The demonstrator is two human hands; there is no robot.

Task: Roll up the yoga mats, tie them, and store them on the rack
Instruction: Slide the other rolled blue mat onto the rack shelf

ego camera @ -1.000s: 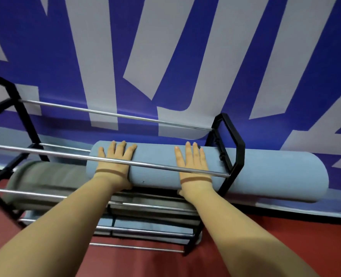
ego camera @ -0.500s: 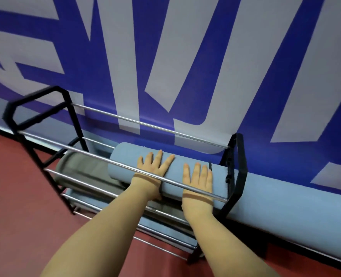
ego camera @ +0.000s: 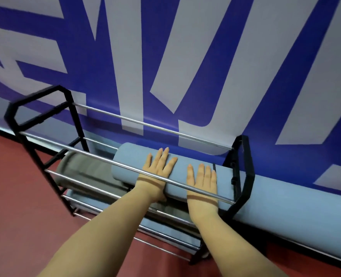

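The rolled blue yoga mat (ego camera: 195, 176) has been pushed further left along the rack (ego camera: 243, 172), under the flat, spread left hand (ego camera: 160, 166) and right hand (ego camera: 202, 181); its right end is cut off.

Blue mat (ego camera: 285, 204) runs off the right edge, end unseen.
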